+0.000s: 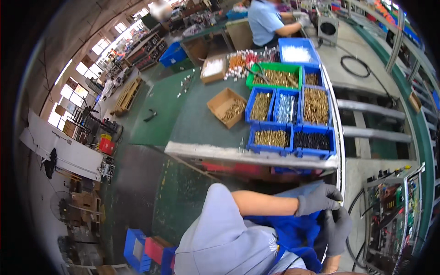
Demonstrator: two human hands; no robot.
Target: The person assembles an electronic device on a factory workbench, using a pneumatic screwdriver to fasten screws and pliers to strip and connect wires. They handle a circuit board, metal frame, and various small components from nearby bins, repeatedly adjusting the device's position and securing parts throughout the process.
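Note:
My left hand, in a grey glove, reaches across to the right beyond the near corner of the workbench. Its fingers are pinched together. Just below it, my right hand, gloved in grey as well, points up with bent fingers, and the fingertips of both hands meet. Between them shows a tiny brass-coloured piece, too small for me to tell its kind. Nearest the hands on the bench stand a blue bin of black parts and a blue bin of brass fittings.
More blue bins, a green bin with pliers over it and an open cardboard box stand on the bench. A conveyor frame runs along the right, with a rack of circuit boards below. A co-worker sits beyond.

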